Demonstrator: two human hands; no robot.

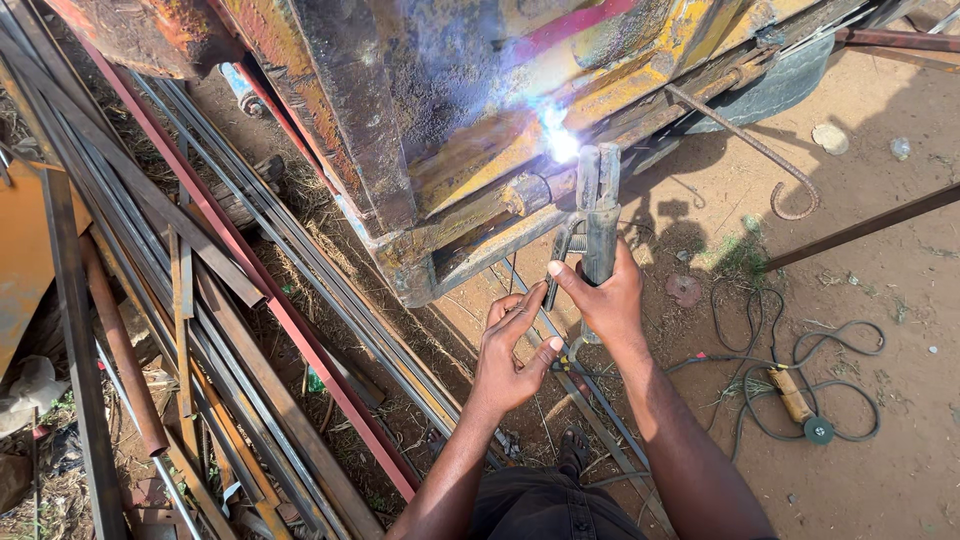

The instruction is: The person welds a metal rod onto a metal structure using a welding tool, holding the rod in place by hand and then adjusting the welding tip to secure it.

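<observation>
My right hand (607, 297) grips the handle of a grey welding electrode holder (597, 212), its jaws pointing up at a bright white-blue arc (562, 145). The arc burns on the lower edge of a rusty yellow-painted metal body (470, 120), with smoke rising above it. My left hand (515, 350) is just below and to the left of the right hand, fingers curled and resting against the holder's lever and my right wrist. A cable runs down from the holder between my arms.
Long steel bars, angle irons and pipes (200, 300) lie stacked on the ground at left. A coiled black cable with an angle grinder (800, 400) lies on the dirt at right. A bent rebar hook (770, 160) hangs from the body. My sandalled foot (572, 450) shows below.
</observation>
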